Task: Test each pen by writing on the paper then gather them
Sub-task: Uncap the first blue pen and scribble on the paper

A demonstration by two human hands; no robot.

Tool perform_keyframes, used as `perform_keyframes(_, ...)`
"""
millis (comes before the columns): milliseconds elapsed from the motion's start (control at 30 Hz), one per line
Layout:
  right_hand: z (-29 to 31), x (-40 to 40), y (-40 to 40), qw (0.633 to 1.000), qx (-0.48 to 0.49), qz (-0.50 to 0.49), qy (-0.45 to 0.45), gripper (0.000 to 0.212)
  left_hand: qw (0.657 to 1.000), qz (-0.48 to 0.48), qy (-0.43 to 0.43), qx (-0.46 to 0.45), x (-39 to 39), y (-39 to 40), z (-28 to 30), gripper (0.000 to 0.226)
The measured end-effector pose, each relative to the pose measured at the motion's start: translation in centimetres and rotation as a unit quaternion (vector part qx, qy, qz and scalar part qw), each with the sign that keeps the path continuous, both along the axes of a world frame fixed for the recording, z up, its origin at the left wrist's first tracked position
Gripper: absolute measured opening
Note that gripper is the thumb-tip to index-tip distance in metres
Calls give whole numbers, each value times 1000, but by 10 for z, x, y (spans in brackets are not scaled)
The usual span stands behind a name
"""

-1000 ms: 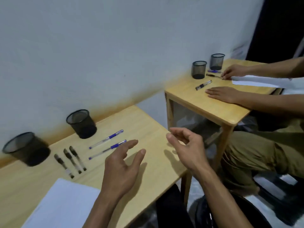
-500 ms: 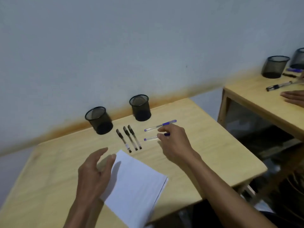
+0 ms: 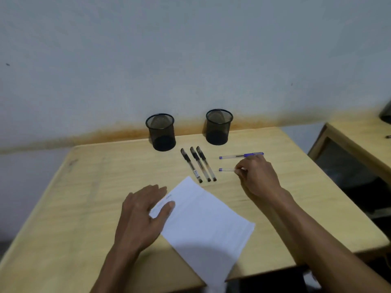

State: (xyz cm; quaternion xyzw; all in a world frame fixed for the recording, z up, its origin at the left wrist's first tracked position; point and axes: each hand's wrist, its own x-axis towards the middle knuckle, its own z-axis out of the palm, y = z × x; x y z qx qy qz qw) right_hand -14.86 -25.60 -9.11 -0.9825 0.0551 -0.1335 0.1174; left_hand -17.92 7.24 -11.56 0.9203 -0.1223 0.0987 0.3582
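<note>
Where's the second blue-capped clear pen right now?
Head view, right of the three black pens: the nearer blue-capped clear pen lies on the wooden table, pinched by the right hand.

My single head-worn view looks forward and down, close over the light wooden table (image 3: 88, 187), toward the grey wall (image 3: 190, 60).

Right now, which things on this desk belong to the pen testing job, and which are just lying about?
Part of the job:
three black pens
far blue pen
near blue pen, pinched by the right hand
white paper sheet, under the left hand
two black mesh cups

Lying about:
neighbouring wooden table
</note>
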Motion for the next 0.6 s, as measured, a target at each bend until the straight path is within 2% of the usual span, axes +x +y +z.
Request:
perform_keyframes(133, 3, -4, 8, 1000, -2, 8, 6, 13, 998, -6, -21, 64, -1, 2, -6, 55)
perform_keyframes(200, 8, -10, 18, 996, 83, 8, -16, 10, 996, -11, -32, 79, 1, 2, -7, 59)
perform_keyframes(267, 20, -17, 35, 978, 199, 20, -58, 10, 996, -12, -30, 80, 2, 2, -8, 60)
perform_keyframes(367, 42, -34, 74, 926, 356, 28, -118, 6, 996, -11, -30, 84, 2, 3, -9, 59)
perform_keyframes(467, 51, -46, 108, 847, 521, 54, -92, 12, 996, -10, -25, 85, 0, 3, -9, 57)
perform_keyframes(533, 46, -50, 123, 805, 588, 47, -66, 10, 997, -10, -20, 68, 0, 2, -8, 54)
perform_keyframes(600, 39, -52, 130, 786, 615, 41, -57, 12, 999, -7, -39, 26, -1, 2, -4, 47)
